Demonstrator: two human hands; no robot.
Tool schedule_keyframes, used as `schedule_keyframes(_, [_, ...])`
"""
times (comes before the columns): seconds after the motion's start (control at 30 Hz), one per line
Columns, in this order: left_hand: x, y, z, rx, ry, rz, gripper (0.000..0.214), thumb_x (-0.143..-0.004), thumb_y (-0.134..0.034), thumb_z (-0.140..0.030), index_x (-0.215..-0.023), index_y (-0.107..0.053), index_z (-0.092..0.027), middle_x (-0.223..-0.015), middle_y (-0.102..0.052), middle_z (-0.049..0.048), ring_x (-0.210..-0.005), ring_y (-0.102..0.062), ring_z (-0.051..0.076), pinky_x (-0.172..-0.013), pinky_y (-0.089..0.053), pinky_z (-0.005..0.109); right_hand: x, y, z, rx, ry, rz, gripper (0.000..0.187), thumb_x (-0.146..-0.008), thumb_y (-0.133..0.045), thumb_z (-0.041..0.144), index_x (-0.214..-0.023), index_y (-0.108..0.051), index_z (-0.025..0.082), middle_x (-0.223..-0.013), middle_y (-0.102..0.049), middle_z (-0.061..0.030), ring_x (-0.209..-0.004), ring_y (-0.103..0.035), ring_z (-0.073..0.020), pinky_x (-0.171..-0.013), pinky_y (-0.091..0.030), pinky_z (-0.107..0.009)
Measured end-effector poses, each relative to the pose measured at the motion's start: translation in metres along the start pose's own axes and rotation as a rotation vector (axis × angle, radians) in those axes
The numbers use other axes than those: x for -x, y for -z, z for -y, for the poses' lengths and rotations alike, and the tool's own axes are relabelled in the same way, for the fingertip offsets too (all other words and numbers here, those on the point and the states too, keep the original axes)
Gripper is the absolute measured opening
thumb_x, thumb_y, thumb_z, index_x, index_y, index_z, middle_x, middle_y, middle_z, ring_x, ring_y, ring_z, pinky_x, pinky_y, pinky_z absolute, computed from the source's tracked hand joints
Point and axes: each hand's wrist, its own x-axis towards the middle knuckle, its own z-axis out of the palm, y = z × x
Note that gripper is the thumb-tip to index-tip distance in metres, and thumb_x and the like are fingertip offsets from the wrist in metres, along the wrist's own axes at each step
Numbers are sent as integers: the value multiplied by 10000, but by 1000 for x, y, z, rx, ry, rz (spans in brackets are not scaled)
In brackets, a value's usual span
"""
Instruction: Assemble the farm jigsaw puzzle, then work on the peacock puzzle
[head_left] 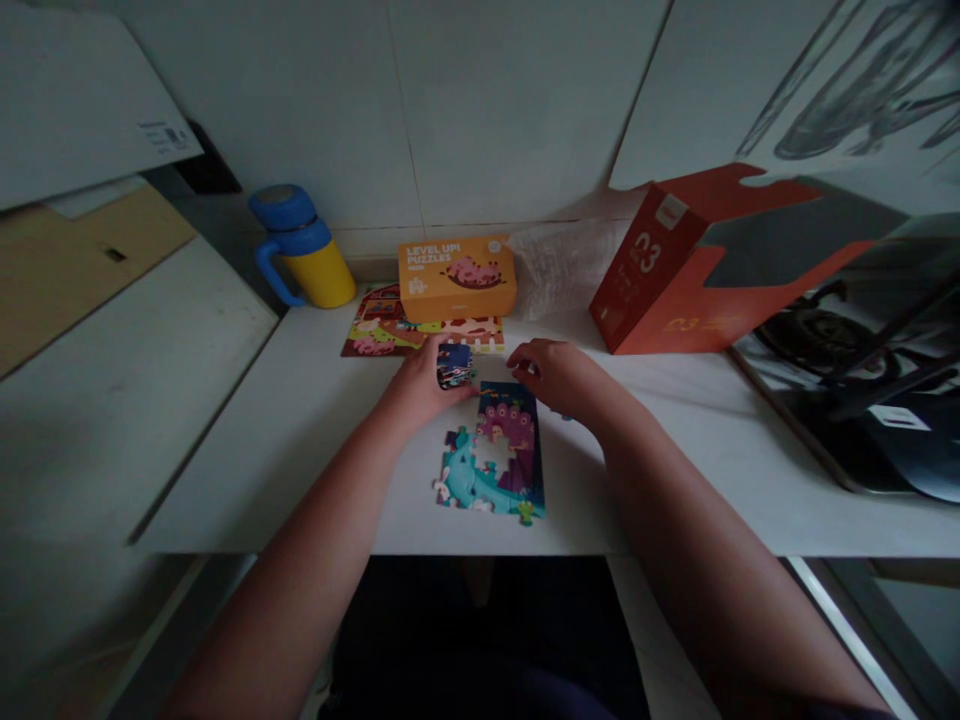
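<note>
Because the part-built puzzle [517, 440] lies near the middle of the near edge of the white surface [315, 430], its remaining gaps are easy to see: an opening shows in its middle, and its left side is ragged. A green-patterned piece juts from its near right corner toward that edge.

Just beyond the puzzle's far left corner, the left hand [424, 380] is curled around a small stack of loose pieces [454, 358], thumb and fingers closed about its sides. The right hand [551, 365] hangs near the puzzle's far right corner, fingers bent and drawn close together; whether a piece sits between them, I cannot tell. Another small piece [566, 416] peeks out under the right wrist.

The step in hand seems to be choosing or taking a piece from the stack. The next move would call for matching its picture and tabs to an open border.

Farther off, a farm picture [373, 346] lies flat, partly hidden by an orange puzzle box [457, 282]. Along the far edge, a blue-and-yellow jug [319, 262] stands at the left corner, clear plastic wrap [559, 270] beside the puzzle box, and a red carton [667, 265] farther right.
</note>
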Motion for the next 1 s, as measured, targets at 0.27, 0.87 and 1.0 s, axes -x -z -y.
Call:
schedule_keyframes(0.27, [-2,14,-1,109,60,-86,520,-851,-881,-446,-1278,-658,-252,-1319,-739,98,-1242,-695,298,-1096,-528,484,1,4,0,-43,-11,-45,195,-979,-645,255,-1086,-796,194,-1008,-784,-89,-830,-709,-202,-735,-464,-290])
schedule_keyframes(0.87, [1,22,-16,73,-217,-304,628,-738,-983,-429,-1213,-612,-256,-1184,-718,74,-1129,-695,284,-1011,-552,455,5,7,10,-237,-12,-132,252,-1030,-599,366,-965,-770,193,-851,-761,-63,-716,-638,-182,-676,-404,-302])
schedule_keyframes(1.0, [5,17,-21,99,-246,-315,677,-709,-998,-451,-1191,-563,-259,-1162,-696,63,-1119,-687,277,-1006,-545,437,6,1,19,-467,74,-88,440,-1066,-519,532,-933,-758,187,-804,-726,-43,-706,-592,-173,-667,-398,-299])
